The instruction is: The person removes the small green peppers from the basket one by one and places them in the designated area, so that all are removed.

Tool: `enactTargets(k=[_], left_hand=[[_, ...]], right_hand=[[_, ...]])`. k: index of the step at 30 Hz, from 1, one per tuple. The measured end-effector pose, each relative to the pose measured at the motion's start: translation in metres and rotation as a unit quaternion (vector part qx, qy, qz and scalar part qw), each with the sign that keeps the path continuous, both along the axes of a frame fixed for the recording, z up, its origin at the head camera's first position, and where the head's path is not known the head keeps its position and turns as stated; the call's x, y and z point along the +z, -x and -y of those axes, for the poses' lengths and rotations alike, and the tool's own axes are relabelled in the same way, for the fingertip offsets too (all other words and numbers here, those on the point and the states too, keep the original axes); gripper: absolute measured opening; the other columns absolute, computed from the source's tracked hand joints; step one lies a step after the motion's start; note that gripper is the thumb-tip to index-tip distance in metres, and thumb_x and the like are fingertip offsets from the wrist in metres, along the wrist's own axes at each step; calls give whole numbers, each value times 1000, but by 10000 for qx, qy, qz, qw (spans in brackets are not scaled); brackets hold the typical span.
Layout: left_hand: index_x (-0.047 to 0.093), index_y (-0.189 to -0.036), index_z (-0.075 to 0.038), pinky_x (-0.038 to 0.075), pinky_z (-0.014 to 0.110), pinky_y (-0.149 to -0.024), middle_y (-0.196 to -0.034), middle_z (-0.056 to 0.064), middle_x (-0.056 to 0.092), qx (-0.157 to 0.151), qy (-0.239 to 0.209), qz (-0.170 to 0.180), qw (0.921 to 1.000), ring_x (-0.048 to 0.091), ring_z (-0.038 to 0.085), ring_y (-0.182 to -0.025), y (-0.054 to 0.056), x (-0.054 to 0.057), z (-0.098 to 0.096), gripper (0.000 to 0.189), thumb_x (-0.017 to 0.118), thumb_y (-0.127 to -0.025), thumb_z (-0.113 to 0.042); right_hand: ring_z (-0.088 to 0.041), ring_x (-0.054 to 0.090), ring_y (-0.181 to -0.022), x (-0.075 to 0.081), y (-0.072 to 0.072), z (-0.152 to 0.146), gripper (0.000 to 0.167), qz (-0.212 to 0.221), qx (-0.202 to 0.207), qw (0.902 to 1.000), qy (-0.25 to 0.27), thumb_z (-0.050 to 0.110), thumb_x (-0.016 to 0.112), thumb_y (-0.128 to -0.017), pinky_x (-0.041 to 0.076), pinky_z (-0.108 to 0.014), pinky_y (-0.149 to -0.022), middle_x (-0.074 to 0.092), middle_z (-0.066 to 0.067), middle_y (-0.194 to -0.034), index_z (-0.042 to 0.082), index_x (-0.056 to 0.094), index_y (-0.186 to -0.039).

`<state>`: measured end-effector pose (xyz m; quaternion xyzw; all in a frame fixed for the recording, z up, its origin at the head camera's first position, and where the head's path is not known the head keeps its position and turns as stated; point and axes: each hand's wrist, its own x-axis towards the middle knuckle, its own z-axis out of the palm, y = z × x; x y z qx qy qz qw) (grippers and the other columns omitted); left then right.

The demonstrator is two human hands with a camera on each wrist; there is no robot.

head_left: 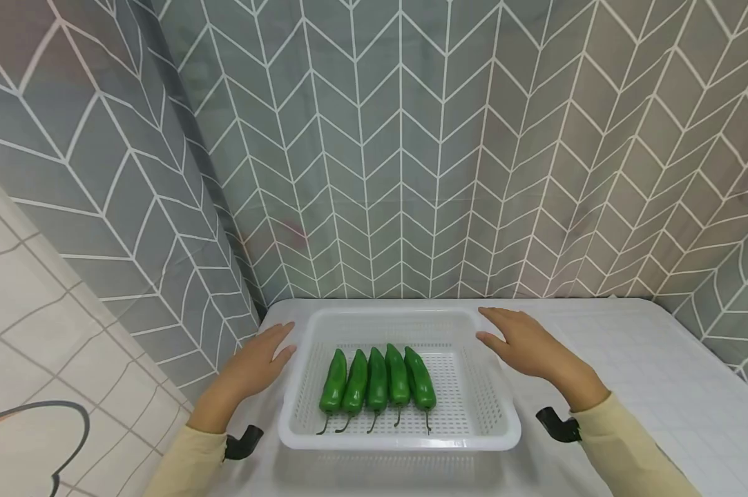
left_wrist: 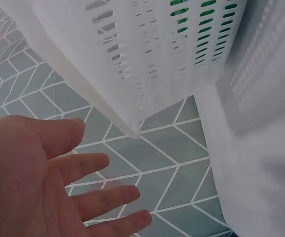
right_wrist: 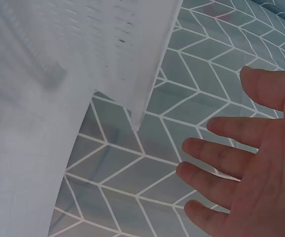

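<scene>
While five green peppers [head_left: 377, 379] lie side by side in the white basket [head_left: 401, 443] on the table [head_left: 597, 345], my left hand [head_left: 255, 366] and right hand [head_left: 523, 342] hover just outside the basket, fingers [left_wrist: 107, 200] spread.

The basket [head_left: 398, 442] stands inward of left hand [head_left: 255, 364] and right hand [head_left: 531, 348], its walls barring low passage. Between both hands, above the peppers [head_left: 377, 379], room is free.

Back curtain [head_left: 398, 152]: we see grey-green fabric, white chevron lines, browner toward the right.
Left curtain [head_left: 131, 179]: same pattern, steeply angled.
Tiles [head_left: 50, 331]: pale, grey-grouted, at lower left.
Tabletop [head_left: 628, 373]: white, faintly gridded.
Light: soft, we find.
</scene>
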<state>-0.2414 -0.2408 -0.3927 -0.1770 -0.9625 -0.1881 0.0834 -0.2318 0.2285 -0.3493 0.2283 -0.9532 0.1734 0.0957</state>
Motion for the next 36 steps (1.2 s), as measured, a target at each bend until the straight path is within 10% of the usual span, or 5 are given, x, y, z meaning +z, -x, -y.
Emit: enactTargets(k=[36], left_hand=[[45,-150,-3,47,62,-97,-129,28,61,-186,-1761,724,9815,61,45,-117,20,-33,-4,49,50,-108,-29]], right_hand=[[-46,48,-134,22,7,39,53,266,417,9981,368,26,58,-105,38,-61,-107,54,-26,-143,-7,48,-145]])
